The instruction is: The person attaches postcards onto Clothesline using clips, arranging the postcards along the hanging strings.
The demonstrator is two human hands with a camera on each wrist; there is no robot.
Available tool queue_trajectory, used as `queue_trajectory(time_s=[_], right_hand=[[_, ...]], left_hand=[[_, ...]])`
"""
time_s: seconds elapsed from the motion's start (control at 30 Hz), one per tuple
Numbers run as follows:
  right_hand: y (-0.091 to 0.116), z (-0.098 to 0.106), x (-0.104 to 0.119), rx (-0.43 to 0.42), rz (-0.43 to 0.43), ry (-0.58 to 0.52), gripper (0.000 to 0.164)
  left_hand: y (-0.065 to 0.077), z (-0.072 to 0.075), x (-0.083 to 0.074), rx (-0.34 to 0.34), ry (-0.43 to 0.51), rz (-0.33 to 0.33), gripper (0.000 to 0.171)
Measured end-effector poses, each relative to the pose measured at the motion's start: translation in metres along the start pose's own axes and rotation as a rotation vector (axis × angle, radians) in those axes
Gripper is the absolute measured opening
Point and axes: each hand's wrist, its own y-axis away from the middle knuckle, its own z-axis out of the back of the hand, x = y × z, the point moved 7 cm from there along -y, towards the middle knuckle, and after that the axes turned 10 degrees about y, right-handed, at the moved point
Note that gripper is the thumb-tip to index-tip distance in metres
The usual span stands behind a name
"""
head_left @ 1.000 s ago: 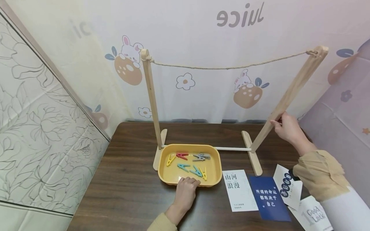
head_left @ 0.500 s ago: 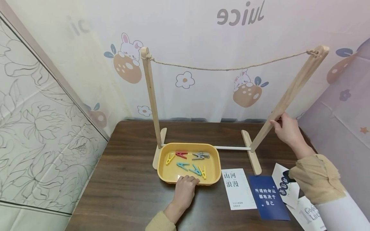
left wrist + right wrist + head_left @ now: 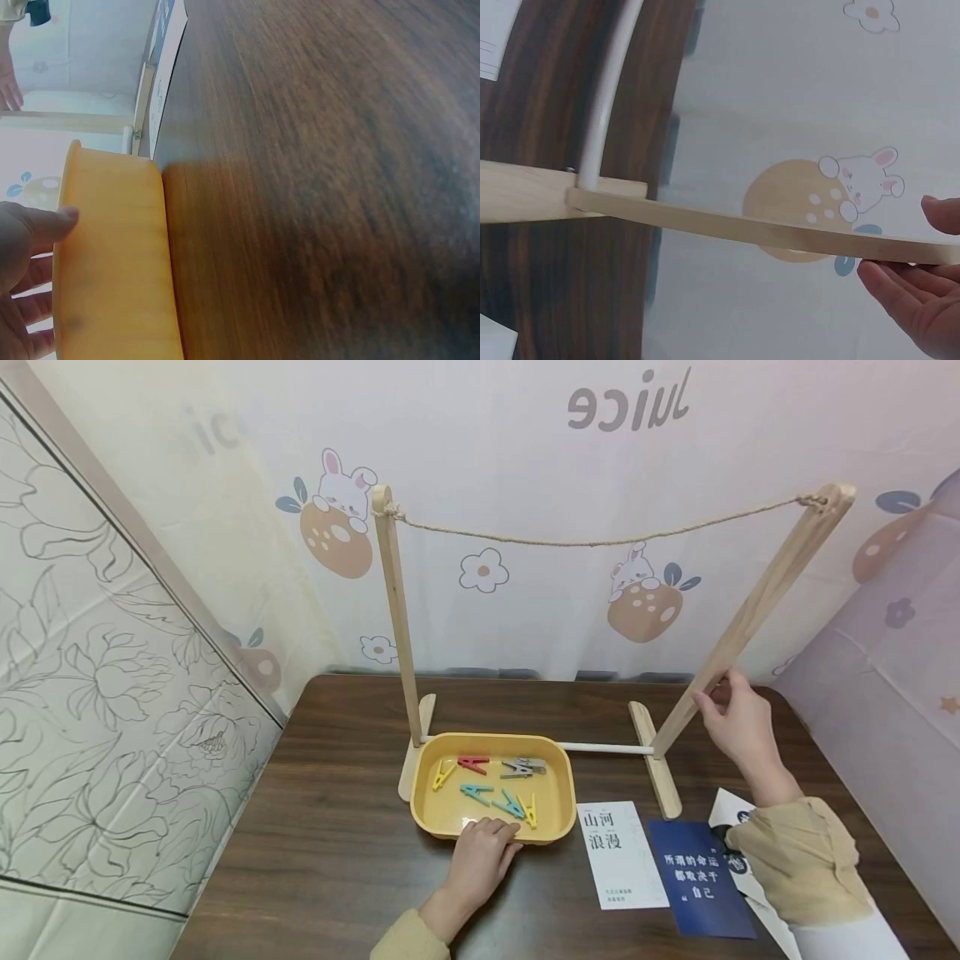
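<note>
On the table stands a yellow plastic tray [image 3: 431, 822] with several clothespins [image 3: 477, 791] in it: yellow, red, grey and turquoise. My left hand [image 3: 480, 862] pinches its near rim, thumb on the outer wall and fingers over the edge, as the left wrist view shows. Behind the tray rises a wooden stand with a sagging twine line [image 3: 555, 542] between two posts. My right hand [image 3: 738, 727] is at the lower part of the right post [image 3: 757, 606]. In the right wrist view the fingers [image 3: 892, 289] touch that post and the thumb stands off it.
Right of the tray lie a white card [image 3: 622, 860] and a blue card [image 3: 701, 877] with lettering. More cards are partly hidden under the right sleeve [image 3: 802, 860]. A white rod [image 3: 607, 747] joins the stand's wooden feet [image 3: 663, 785]. A printed curtain hangs behind.
My right hand has slid lower beside the right post, and its thumb now stands clear of the wood. The left hand stays on the tray's rim.
</note>
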Motion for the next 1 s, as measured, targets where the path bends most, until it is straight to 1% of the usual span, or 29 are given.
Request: queue_trajectory(time_s=[0.1, 0.2, 0.37, 0.53, 0.6, 0.63, 0.67, 0.7, 0.77, 0.83, 0.87, 0.9, 0.93, 1.0], right_hand=[[0.011, -0.004, 0.001, -0.006, -0.010, -0.017, 0.042], [0.024, -0.008, 0.001, -0.013, -0.036, -0.038, 0.051], [0.049, -0.016, 0.004, -0.053, -0.065, -0.049, 0.047], [0.074, -0.028, 0.007, -0.077, -0.048, -0.053, 0.042], [0.081, -0.037, 0.003, -0.082, -0.039, -0.080, 0.041], [0.084, -0.045, -0.006, -0.097, -0.037, -0.111, 0.041], [0.087, -0.052, -0.012, -0.109, -0.046, -0.108, 0.040], [0.090, -0.061, -0.020, -0.117, -0.048, -0.133, 0.041], [0.095, -0.068, -0.022, -0.107, -0.056, -0.152, 0.041], [0.100, -0.070, -0.016, -0.104, -0.068, -0.140, 0.040], [0.103, -0.065, -0.005, -0.088, -0.076, -0.114, 0.039], [0.105, -0.063, 0.003, -0.073, -0.076, -0.123, 0.039], [0.107, -0.059, 0.013, -0.060, -0.086, -0.107, 0.037], [0.112, -0.059, 0.022, -0.054, -0.105, -0.096, 0.034]], left_hand=[[0.001, 0.000, 0.001, -0.005, 0.036, 0.011, 0.023], [0.001, 0.002, 0.002, -0.025, 0.052, 0.019, 0.025], [-0.001, 0.006, 0.004, -0.062, 0.059, 0.023, 0.024], [-0.004, 0.009, 0.007, -0.076, 0.055, 0.033, 0.021], [-0.005, 0.011, 0.009, -0.085, 0.054, 0.029, 0.021], [-0.006, 0.011, 0.009, -0.088, 0.055, 0.027, 0.021], [-0.007, 0.012, 0.010, -0.090, 0.055, 0.025, 0.022], [-0.008, 0.013, 0.011, -0.090, 0.056, 0.023, 0.022], [-0.010, 0.014, 0.013, -0.085, 0.056, 0.025, 0.022], [-0.013, 0.013, 0.016, -0.068, 0.057, 0.034, 0.023], [-0.014, 0.013, 0.018, -0.059, 0.054, 0.040, 0.023], [-0.016, 0.013, 0.020, -0.050, 0.057, 0.048, 0.024], [-0.017, 0.013, 0.022, -0.042, 0.057, 0.057, 0.025], [-0.020, 0.012, 0.026, -0.020, 0.070, 0.077, 0.028]])
